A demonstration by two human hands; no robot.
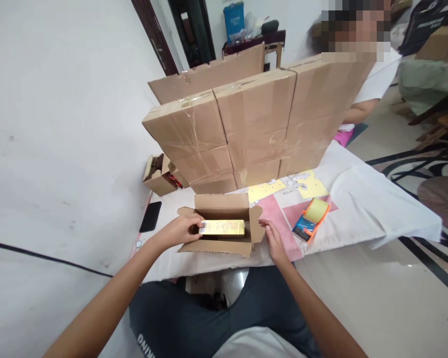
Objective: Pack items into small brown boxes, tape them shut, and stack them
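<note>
A small open cardboard box (pixel 224 204) sits on the cloth in front of my knees, its flaps spread. My left hand (pixel 181 229) is closed around the left end of a long gold carton (pixel 224 227), which lies level across the box's opening. My right hand (pixel 272 238) rests at the box's right flap, with the fingertips pinching or touching its edge.
A wall of taped cardboard boxes (pixel 254 124) stands just behind the open box. An orange tape dispenser (pixel 311 219) lies to the right on the white cloth (pixel 377 204). A black phone (pixel 150 217) and a small open box (pixel 157 174) lie left. Another person (pixel 373 74) sits behind the stack.
</note>
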